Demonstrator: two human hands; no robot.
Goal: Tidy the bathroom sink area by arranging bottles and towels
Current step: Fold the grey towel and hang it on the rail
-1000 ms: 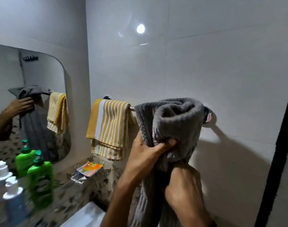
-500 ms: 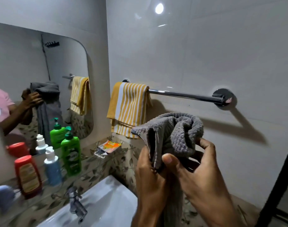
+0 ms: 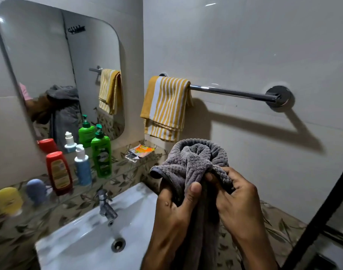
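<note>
Both hands grip a bunched grey towel (image 3: 194, 160) below the chrome towel rail (image 3: 231, 92). My left hand (image 3: 174, 207) pinches its left fold and my right hand (image 3: 237, 199) holds its right side; the rest of the towel hangs down between my forearms. A yellow and white striped towel (image 3: 165, 108) hangs folded over the rail's left end. On the glass shelf under the mirror stand a green pump bottle (image 3: 101, 154), a blue pump bottle (image 3: 82, 168) and a red bottle (image 3: 59, 173).
A white sink (image 3: 79, 236) with a chrome tap (image 3: 106, 207) lies below the shelf. A yellow cap (image 3: 8, 199) and a blue cap (image 3: 36, 190) sit at the shelf's left. A small packet (image 3: 141, 151) rests on a clear holder. A black frame (image 3: 322, 211) crosses the right edge.
The grey towel has come off the rail and down to chest height in both hands. The view has dropped and swung left, showing the sink and more bottles.
</note>
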